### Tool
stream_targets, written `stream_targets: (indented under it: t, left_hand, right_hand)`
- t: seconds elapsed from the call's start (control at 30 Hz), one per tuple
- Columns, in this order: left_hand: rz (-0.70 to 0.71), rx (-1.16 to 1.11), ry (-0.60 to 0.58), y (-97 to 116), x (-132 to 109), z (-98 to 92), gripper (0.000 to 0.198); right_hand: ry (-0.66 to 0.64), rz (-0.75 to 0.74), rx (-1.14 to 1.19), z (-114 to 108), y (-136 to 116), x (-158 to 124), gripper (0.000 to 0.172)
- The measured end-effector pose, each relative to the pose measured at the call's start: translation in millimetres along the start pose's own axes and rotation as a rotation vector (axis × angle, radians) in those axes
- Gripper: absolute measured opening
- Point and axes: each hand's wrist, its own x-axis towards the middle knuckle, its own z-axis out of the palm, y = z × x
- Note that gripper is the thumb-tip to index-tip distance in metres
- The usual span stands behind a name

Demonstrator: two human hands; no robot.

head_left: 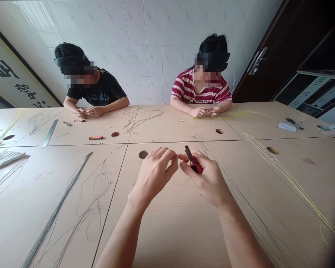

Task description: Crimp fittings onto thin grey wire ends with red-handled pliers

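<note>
My left hand [158, 173] is closed in a pinch above the table, its fingertips almost meeting those of the other hand. A thin cord [181, 184] loops faintly below the fingertips and seems to run up into the pinch; its end is too small to make out. My right hand [208, 178] is wrapped round a small red-handled tool [195, 163] with a dark, flat metal piece pointing up and left. The right index finger reaches toward the left fingertips. Grey cords [234, 186] lie just right of my right hand.
Bundles of grey cord [61, 204] lie at left, yellow cords [290, 182] at right. Round holes [143, 154] pierce the table [167, 238]. Across it sit two people, one in black [100, 89], one in stripes [201, 89], near a steel ruler [50, 133] and red-and-black objects [96, 138].
</note>
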Motion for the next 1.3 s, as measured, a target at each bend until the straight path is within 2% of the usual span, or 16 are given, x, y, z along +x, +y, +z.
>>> stream_targets:
  t: [0.13, 0.33, 0.47, 0.93, 1.07, 1.2, 1.3]
  left_hand:
    - [-0.013, 0.020, -0.052, 2, -1, 1.7, 0.012]
    - [0.000, 0.005, -0.061, 7, -1, 1.2, 0.016]
    - [-0.041, -0.031, -0.093, 9, -1, 1.0, 0.016]
    - [-0.195, -0.256, -0.120, 10, -2, -4.3, 0.013]
    - [-0.234, -0.326, -0.078, 10, -2, -7.9, 0.013]
    - [-0.314, -0.397, 0.036, 7, -2, -8.7, 0.014]
    - [-0.376, -0.511, -0.002, 6, -1, -9.4, 0.015]
  right_hand:
    - [-0.002, -0.040, -0.041, 1, -1, 0, 0.017]
    - [0.052, -0.071, -0.067, 2, 2, 3, 0.020]
    - [0.069, -0.068, -0.086, 1, 6, 5, 0.019]
    - [-0.042, -0.064, -0.002, -6, 9, 6, 0.021]
    - [-0.022, -0.049, 0.002, -6, 10, 7, 0.020]
    - [0.003, -0.037, 0.007, -7, 11, 6, 0.021]
    - [-0.002, -0.048, 0.018, -8, 10, 5, 0.020]
